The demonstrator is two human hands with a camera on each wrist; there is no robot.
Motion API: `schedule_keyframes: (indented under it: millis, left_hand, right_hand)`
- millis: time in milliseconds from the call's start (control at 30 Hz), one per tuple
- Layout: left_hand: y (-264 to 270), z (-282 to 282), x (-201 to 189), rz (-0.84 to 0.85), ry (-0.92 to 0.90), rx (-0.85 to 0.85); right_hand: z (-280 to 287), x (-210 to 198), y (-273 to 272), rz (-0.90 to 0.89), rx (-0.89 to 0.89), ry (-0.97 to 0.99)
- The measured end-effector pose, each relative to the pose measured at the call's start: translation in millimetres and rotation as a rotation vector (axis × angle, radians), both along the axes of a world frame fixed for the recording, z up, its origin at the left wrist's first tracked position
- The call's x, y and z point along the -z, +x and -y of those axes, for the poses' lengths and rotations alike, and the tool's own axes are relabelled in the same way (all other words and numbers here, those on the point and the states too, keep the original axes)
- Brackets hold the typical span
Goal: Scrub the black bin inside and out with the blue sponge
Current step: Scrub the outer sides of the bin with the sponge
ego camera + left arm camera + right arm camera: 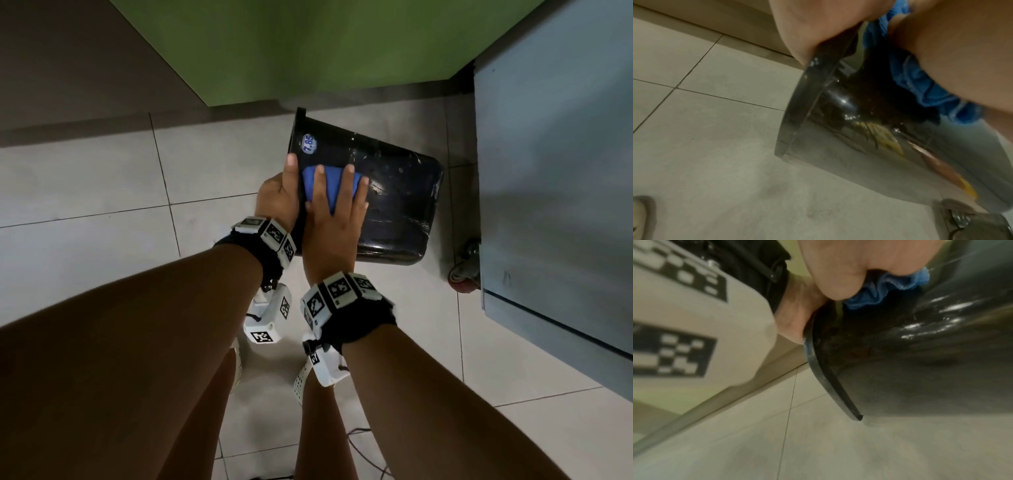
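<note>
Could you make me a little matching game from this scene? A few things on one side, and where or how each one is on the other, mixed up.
Things:
1. blue sponge
2. black bin
3. left hand
4. price sticker

States:
A. grips the bin's rim
B. pressed flat under the right hand
C. tipped on its side above the tiled floor
D. stuck on the bin's outside near the rim

Pairs: 1-B, 2-C, 3-A, 4-D

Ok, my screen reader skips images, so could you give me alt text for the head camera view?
Seen from above, the right hand presses a blue sponge flat against the outer side of a black bin tipped over a tiled floor, while the left hand grips the bin's rim.
</note>
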State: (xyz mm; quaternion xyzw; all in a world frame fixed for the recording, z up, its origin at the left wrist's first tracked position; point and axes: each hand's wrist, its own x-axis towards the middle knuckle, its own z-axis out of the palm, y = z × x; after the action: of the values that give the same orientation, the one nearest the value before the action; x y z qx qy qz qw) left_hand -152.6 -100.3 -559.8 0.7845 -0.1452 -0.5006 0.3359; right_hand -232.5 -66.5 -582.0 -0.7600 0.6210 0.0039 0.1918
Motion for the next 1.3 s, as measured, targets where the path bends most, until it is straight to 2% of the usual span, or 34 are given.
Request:
schedule_keyframes:
  millis: [133,233,333,400,533,667,800,900,1000,1067,1133,1167,1233,1300]
  left_hand:
    - [2,-1,2,0.017,-0.013,0.028]
    - [3,-1,2,0.037,-0.013,0.053]
    - [2,-1,3,0.087,-0.01,0.06]
    - [1,-3,2,0.142,-0.005,0.054]
    - [0,-2,-2,0.143,0.027,0.074]
    - [0,0,-5,0.141,0.025,0.083]
    - [-1,-2,1,0.18,0.043,0.101]
    - [-2,-3,1,0.199,0.055,0.117]
    - [-3,-3,-1,0.224,0.072,0.132]
    - [-4,-2,-2,0.215,0.088,0.132]
    - [-4,-2,-2,0.216,0.091,0.137]
    - [-4,-2,-2,0.222,0.089,0.144]
    - [-3,-2,-1,0.24,0.085,0.16]
    - [-2,-1,0,0.257,0.084,0.174]
  right_hand:
    - [20,-7,14,0.069,0.049,0.018]
    - [41,-14,24,0.163,0.176,0.01]
    - [44,-15,20,0.125,0.09,-0.035]
    - [41,-11,8,0.097,0.063,0.003]
    - [45,-9,-28,0.107,0.239,0.025]
    - [53,-16,-74,0.066,0.336,0.175]
    - [63,-14,-106,0.211,0.564,0.152]
    - [69,-20,-109,0.091,0.64,0.26]
    - [61,-26,-103,0.116,0.634,0.242]
    - [43,-26,-105,0.196,0.562,0.19]
    - [17,-29,-111,0.194,0.566,0.136]
    - [2,-24,-116,0.223,0.628,0.174]
    - [-24,-16,-129,0.264,0.864,0.349]
    - [-31,-14,-134,0.332,1.087,0.397]
